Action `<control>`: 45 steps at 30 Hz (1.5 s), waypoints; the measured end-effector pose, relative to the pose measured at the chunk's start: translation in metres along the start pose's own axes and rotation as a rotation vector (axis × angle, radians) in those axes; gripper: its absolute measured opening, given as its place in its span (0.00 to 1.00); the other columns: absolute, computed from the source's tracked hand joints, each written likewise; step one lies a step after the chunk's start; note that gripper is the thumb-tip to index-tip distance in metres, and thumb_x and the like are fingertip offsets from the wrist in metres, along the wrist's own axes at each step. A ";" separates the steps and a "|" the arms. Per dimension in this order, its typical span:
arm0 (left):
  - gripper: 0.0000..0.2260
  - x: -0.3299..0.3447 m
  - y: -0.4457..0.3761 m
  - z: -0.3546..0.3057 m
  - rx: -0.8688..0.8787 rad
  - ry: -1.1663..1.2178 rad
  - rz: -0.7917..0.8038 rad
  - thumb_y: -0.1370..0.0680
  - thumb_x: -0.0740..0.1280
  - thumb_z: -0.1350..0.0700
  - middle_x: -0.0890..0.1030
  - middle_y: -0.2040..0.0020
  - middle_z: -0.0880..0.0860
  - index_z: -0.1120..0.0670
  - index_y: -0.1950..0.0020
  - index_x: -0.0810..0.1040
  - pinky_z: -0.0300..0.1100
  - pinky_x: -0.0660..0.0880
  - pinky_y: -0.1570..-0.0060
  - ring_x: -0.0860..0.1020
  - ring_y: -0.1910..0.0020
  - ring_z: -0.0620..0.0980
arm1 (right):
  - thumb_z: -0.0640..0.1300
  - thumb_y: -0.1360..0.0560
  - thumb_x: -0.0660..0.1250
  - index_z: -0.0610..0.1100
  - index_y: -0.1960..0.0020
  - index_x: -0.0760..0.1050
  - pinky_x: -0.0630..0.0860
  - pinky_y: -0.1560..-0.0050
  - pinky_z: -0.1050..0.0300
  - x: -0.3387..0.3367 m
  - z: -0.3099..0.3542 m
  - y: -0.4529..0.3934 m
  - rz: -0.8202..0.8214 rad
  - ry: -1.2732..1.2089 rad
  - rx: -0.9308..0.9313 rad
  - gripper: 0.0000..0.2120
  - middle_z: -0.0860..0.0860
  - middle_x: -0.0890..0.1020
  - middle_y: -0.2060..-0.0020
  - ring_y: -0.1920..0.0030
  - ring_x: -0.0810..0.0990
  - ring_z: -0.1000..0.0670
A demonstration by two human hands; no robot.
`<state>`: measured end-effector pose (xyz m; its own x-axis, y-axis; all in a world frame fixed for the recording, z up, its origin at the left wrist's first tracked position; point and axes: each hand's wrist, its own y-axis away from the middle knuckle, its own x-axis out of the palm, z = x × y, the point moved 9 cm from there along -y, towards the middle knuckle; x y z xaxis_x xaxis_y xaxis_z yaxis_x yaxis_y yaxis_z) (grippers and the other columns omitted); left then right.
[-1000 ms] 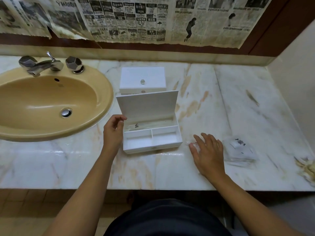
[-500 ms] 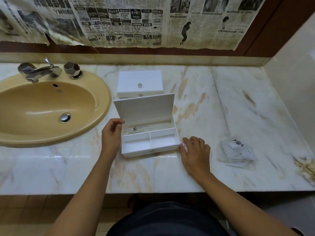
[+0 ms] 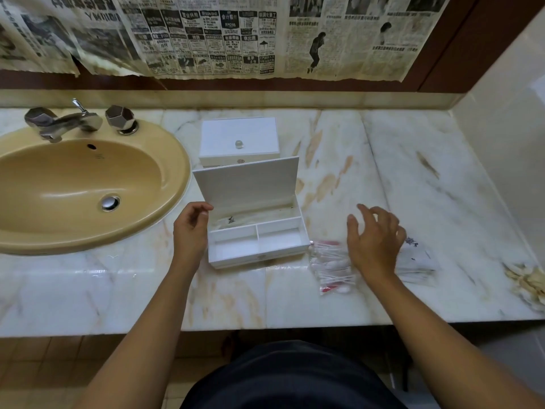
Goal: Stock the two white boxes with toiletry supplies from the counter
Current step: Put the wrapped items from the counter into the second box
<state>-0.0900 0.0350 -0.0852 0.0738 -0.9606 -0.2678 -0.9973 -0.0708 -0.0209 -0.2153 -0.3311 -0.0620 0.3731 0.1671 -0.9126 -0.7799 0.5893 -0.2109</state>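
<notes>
An open white box [image 3: 256,244] with a raised lid stands on the marble counter; its back compartment holds a flat sachet, its two front compartments look bare. Behind it sits a closed white box [image 3: 239,141] with a small clear knob. My left hand [image 3: 191,231] rests against the open box's left side, fingers loosely curled. My right hand [image 3: 374,242] hovers with spread fingers over a pile of wrapped cotton swabs [image 3: 331,265] and a stack of white sachets [image 3: 417,259] to the right of the box. It holds nothing.
A tan sink [image 3: 79,190] with a chrome tap [image 3: 63,121] fills the left of the counter. Crumpled pale paper [image 3: 528,280] lies at the far right edge. Newspaper covers the mirror behind. The counter's front edge runs just below my forearms.
My right hand, which lay beside the box's right front corner, has let go and moved right over the sachets, uncovering the cotton swabs. The left hand stays at the box.
</notes>
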 end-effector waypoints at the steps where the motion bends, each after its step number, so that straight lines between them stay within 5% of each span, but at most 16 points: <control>1: 0.09 0.000 0.000 0.000 0.005 -0.002 0.002 0.20 0.59 0.69 0.79 0.54 0.47 0.59 0.51 0.77 0.25 0.70 0.51 0.76 0.56 0.32 | 0.58 0.25 0.51 0.45 0.37 0.77 0.61 0.36 0.38 -0.002 -0.009 -0.004 -0.012 0.024 0.026 0.27 0.43 0.77 0.39 0.36 0.69 0.40; 8: 0.11 -0.001 0.001 0.000 -0.002 0.010 0.004 0.21 0.58 0.69 0.79 0.54 0.46 0.57 0.51 0.77 0.27 0.71 0.50 0.77 0.55 0.35 | 0.60 0.23 0.54 0.49 0.29 0.66 0.42 0.32 0.28 0.008 -0.081 -0.003 0.179 0.245 0.320 0.26 0.42 0.63 0.28 0.26 0.53 0.38; 15: 0.10 0.000 0.001 0.002 -0.022 0.021 0.001 0.20 0.59 0.68 0.79 0.54 0.45 0.56 0.51 0.77 0.26 0.71 0.49 0.77 0.54 0.35 | 0.65 0.24 0.51 0.51 0.27 0.60 0.55 0.34 0.30 0.028 -0.097 0.015 0.343 0.192 0.484 0.30 0.43 0.60 0.28 0.28 0.54 0.40; 23: 0.10 0.000 0.001 0.002 -0.021 0.037 0.003 0.20 0.59 0.68 0.79 0.53 0.47 0.57 0.51 0.77 0.29 0.72 0.48 0.77 0.52 0.40 | 0.67 0.23 0.48 0.53 0.26 0.59 0.55 0.33 0.32 0.036 -0.060 0.012 0.396 0.088 0.468 0.31 0.45 0.59 0.27 0.27 0.54 0.41; 27: 0.10 0.000 0.001 0.000 -0.009 0.034 0.002 0.20 0.58 0.68 0.79 0.53 0.47 0.57 0.51 0.77 0.27 0.71 0.48 0.77 0.52 0.38 | 0.62 0.22 0.53 0.52 0.26 0.62 0.45 0.30 0.32 0.023 -0.035 0.003 0.293 0.115 0.275 0.27 0.45 0.58 0.25 0.24 0.50 0.41; 30: 0.10 0.000 0.001 0.000 0.000 0.010 0.001 0.20 0.58 0.68 0.79 0.53 0.46 0.57 0.51 0.77 0.25 0.70 0.49 0.77 0.51 0.39 | 0.55 0.24 0.64 0.49 0.34 0.73 0.55 0.29 0.39 0.013 0.002 -0.005 0.242 0.005 -0.015 0.21 0.46 0.72 0.32 0.29 0.63 0.43; 34: 0.11 0.000 0.000 0.001 -0.002 0.001 0.004 0.20 0.58 0.68 0.80 0.53 0.46 0.55 0.51 0.78 0.25 0.70 0.49 0.77 0.52 0.37 | 0.54 0.26 0.69 0.52 0.44 0.80 0.65 0.35 0.48 0.023 0.045 0.005 0.560 0.018 -0.274 0.12 0.52 0.80 0.45 0.38 0.71 0.48; 38: 0.11 -0.001 0.000 0.003 -0.001 -0.004 0.002 0.20 0.59 0.67 0.80 0.53 0.46 0.55 0.52 0.78 0.26 0.70 0.49 0.77 0.53 0.36 | 0.48 0.27 0.70 0.53 0.42 0.79 0.65 0.35 0.50 0.032 0.060 0.022 0.784 0.068 -0.314 0.14 0.53 0.79 0.44 0.38 0.70 0.50; 45: 0.11 -0.001 -0.001 0.004 -0.008 -0.019 0.000 0.20 0.59 0.67 0.80 0.53 0.46 0.55 0.52 0.78 0.24 0.70 0.50 0.77 0.53 0.35 | 0.40 0.24 0.65 0.49 0.54 0.81 0.67 0.40 0.52 0.020 0.073 0.013 0.702 -0.023 -0.316 0.07 0.56 0.80 0.58 0.51 0.73 0.52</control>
<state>-0.0895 0.0373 -0.0887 0.0735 -0.9554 -0.2859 -0.9973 -0.0727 -0.0135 -0.1817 -0.2624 -0.0580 -0.2550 0.4369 -0.8626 -0.9428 0.0859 0.3222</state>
